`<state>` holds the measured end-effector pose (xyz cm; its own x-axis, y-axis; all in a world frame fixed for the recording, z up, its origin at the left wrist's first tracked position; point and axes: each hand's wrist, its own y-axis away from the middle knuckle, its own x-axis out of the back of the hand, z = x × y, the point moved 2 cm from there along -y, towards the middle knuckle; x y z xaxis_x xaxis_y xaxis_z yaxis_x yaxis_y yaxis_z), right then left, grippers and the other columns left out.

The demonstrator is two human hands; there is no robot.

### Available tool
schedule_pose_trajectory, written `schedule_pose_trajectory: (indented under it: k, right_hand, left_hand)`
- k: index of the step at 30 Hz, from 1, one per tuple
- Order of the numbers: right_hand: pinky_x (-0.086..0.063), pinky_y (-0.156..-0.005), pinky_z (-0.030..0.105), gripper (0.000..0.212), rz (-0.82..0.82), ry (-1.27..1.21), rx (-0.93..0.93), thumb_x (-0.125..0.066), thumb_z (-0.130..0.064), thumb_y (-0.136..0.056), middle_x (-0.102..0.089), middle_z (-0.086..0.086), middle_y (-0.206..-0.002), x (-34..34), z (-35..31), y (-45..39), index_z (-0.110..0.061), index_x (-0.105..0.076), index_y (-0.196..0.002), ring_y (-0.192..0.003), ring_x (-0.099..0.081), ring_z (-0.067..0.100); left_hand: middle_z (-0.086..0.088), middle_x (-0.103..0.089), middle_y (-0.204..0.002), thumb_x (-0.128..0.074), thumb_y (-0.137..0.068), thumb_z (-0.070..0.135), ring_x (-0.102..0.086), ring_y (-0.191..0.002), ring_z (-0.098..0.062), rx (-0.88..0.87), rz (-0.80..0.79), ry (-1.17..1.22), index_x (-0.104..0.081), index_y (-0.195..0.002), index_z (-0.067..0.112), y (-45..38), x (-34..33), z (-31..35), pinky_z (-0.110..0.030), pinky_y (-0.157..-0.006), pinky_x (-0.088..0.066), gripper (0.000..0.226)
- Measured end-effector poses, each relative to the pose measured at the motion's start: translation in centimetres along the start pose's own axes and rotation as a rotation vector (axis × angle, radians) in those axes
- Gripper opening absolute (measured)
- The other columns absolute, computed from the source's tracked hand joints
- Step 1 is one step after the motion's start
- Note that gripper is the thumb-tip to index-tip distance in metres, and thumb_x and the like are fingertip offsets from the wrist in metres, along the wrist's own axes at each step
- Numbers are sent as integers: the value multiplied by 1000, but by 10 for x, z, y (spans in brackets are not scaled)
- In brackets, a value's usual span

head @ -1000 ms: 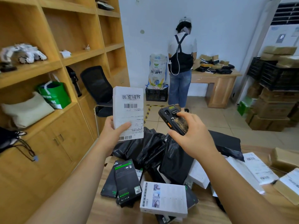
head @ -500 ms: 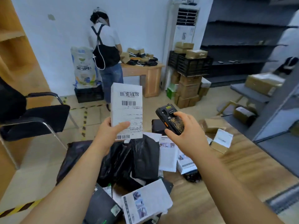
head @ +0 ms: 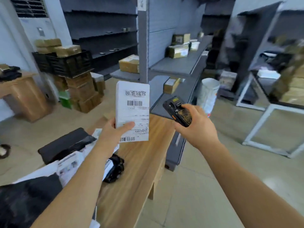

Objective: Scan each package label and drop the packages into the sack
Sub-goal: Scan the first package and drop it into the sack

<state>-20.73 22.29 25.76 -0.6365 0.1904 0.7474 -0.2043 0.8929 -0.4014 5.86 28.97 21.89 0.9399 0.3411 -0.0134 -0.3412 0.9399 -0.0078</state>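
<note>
Now: left hand [head: 113,132] grips package [head: 132,111]; right hand [head: 195,127] grips scanner [head: 177,111].

Package [head: 132,111] upright over counter [head: 139,162] far end, scanner [head: 178,112] just right of it. Parcels [head: 65,145] piled at counter's left edge. Sack [head: 208,94] on floor beyond the counter's far right corner.

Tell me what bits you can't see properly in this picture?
- Small print on the white labelled package held by the left hand: too small and blurred in the head view; the thumb covers part.
- Black handheld scanner: its lower body is hidden by the right hand.
- White woven sack on the floor: its inside is out of sight.
- Cardboard boxes at right: motion blurred.
</note>
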Motion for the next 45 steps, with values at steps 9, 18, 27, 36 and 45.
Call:
schedule_pose_trajectory:
  k: [9, 18, 27, 36, 45]
  right_hand:
    - [-48, -76, 32, 58, 166, 61, -185, -68, -49, -80, -49, -11, -128, 91, 184, -14, -41, -43, -133, -106, -55, 16]
    - [-45, -74, 30, 59, 253, 49, -304, -70, -47, -79, -50, -10, -128, 129, 314, -66, -39, -46, -133, -107, -56, 17]
    - [-48, -77, 32, 58, 263, 132, -342, -70, -47, -80, -50, -8, -127, 133, 446, -193, -37, -47, -133, -108, -56, 20]
    - [-43, -81, 27, 60, 263, 171, -447, -70, -46, -83, -47, -11, -131, 180, 568, -320, -37, -44, -137, -110, -53, 13]
    - [-48, -84, 32, 61, 257, 160, -432, -69, -48, -83, -47, -10, -133, 166, 707, -455, -37, -42, -137, -112, -53, 15]
  left_hand:
    - [7, -76, -101, -75, -81, 24, -73, -96, -13, 10, -257, 11, -66, -111, 24, -53, -221, -2, -29, -79, -57, 30]
    - [2, -75, -110, -78, -67, 35, -72, -101, -19, 50, -393, -23, -63, -122, 17, -124, -366, -6, -37, -86, -55, 60]
    - [6, -76, -106, -72, -86, 18, -73, -96, -14, 70, -466, 7, -64, -117, 21, -279, -506, -38, -27, -73, -58, 32]
    - [3, -74, -112, -78, -76, 29, -72, -100, -17, 84, -582, 22, -62, -124, 19, -428, -666, -33, -39, -86, -57, 51]
    - [2, -73, -113, -73, -86, 24, -72, -100, -18, 98, -551, -15, -61, -126, 19, -568, -788, -59, -30, -77, -58, 41]
